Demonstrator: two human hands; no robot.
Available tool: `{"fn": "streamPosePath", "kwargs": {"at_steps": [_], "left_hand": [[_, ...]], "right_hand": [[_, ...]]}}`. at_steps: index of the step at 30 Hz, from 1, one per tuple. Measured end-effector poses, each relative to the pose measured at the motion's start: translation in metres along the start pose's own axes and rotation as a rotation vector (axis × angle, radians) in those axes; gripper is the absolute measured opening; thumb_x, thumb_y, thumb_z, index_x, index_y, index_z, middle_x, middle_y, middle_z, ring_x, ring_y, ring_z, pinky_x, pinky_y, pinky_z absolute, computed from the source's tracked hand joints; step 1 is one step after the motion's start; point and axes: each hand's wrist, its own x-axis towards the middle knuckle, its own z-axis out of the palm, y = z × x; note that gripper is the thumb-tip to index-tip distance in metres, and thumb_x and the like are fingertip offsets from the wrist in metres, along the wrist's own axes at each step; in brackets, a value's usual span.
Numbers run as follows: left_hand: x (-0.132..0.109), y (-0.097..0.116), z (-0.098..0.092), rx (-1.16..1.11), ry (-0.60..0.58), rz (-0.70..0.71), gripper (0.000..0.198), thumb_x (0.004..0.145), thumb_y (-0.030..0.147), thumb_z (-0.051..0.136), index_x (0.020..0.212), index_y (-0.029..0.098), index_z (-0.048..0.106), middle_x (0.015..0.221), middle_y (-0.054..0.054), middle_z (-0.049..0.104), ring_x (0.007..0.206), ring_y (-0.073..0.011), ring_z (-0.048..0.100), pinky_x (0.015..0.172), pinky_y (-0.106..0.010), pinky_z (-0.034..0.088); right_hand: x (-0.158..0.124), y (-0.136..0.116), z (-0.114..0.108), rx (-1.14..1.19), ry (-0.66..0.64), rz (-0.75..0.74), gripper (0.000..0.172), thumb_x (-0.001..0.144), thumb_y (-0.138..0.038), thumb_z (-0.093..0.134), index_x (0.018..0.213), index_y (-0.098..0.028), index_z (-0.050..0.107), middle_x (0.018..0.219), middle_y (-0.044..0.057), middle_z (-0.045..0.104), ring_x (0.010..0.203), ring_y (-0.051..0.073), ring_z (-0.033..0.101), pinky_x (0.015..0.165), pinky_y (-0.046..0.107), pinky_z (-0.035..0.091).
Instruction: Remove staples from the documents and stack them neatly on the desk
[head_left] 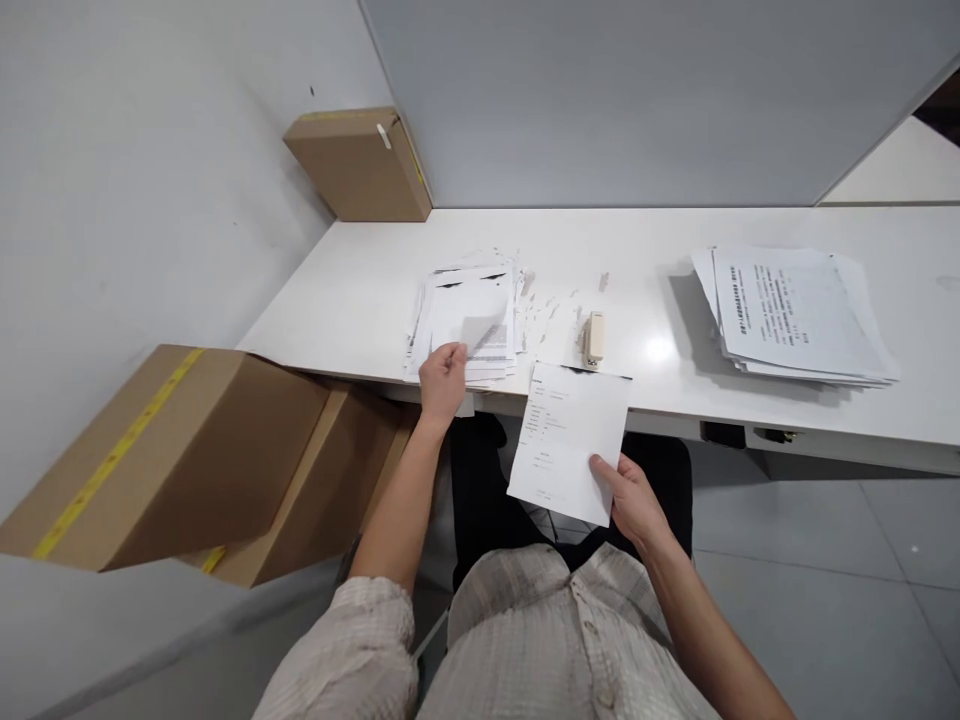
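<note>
My right hand (630, 495) grips a printed white sheet (570, 440) by its lower right corner, holding it over my lap at the desk's front edge. My left hand (442, 380) rests on the near edge of a messy pile of papers (469, 310) on the white desk (360, 290), its fingers pinching a small slip (480, 330) from the top of the pile. A beige stapler (594, 338) lies between the pile and the held sheet, with small paper scraps scattered behind it.
A larger stack of printed sheets (795, 315) lies at the desk's right. A cardboard box (364, 165) stands in the back left corner. Two bigger cardboard boxes (180, 460) sit to the left below the desk. Grey partition walls close the back and left.
</note>
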Motion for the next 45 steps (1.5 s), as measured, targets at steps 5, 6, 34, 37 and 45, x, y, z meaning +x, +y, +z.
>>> {"fn": "streamPosePath", "kwargs": {"at_steps": [5,6,34,37,45], "left_hand": [[-0.015,0.023,-0.019,-0.254,0.259,-0.038,0.028,0.086,0.041,0.048,0.082,0.016,0.060,0.069,0.000,0.060,0.069,-0.0121,0.057,0.067,-0.023,0.047],[-0.025,0.032,-0.024,-0.202,0.249,0.028,0.025,0.087,0.038,0.048,0.084,0.016,0.060,0.073,-0.001,0.061,0.072,-0.0128,0.059,0.069,-0.024,0.047],[-0.127,0.088,-0.030,-1.163,0.136,-0.620,0.020,0.085,0.027,0.057,0.105,0.025,0.058,0.111,-0.005,0.065,0.106,-0.0191,0.060,0.094,-0.039,0.048],[-0.139,0.085,-0.020,-1.226,0.064,-0.830,0.025,0.085,0.021,0.056,0.110,0.023,0.057,0.113,-0.008,0.065,0.105,-0.0208,0.061,0.093,-0.042,0.049],[-0.174,0.067,-0.007,-1.090,0.005,-1.063,0.019,0.084,0.019,0.057,0.103,0.017,0.058,0.106,-0.010,0.067,0.099,-0.0201,0.065,0.093,-0.038,0.049]], "right_hand": [[-0.003,-0.001,-0.001,0.013,-0.023,0.016,0.032,0.069,-0.035,0.072,0.097,-0.021,0.066,0.094,0.004,0.073,0.088,0.026,0.067,0.070,0.034,0.054],[-0.004,-0.001,-0.001,0.012,-0.027,0.018,0.032,0.070,-0.035,0.072,0.098,-0.021,0.066,0.095,0.004,0.073,0.089,0.025,0.067,0.070,0.034,0.054],[0.000,0.009,0.004,0.156,-0.035,-0.045,0.032,0.076,-0.042,0.066,0.102,-0.025,0.065,0.103,0.001,0.071,0.100,0.024,0.064,0.084,0.036,0.052],[0.000,0.012,0.012,0.233,-0.033,-0.076,0.033,0.077,-0.042,0.065,0.106,-0.026,0.064,0.110,0.001,0.068,0.103,0.022,0.062,0.087,0.035,0.051],[-0.003,0.008,0.019,0.259,-0.052,-0.011,0.041,0.076,-0.045,0.065,0.112,-0.027,0.061,0.117,0.002,0.065,0.109,0.024,0.059,0.088,0.036,0.050]]}}
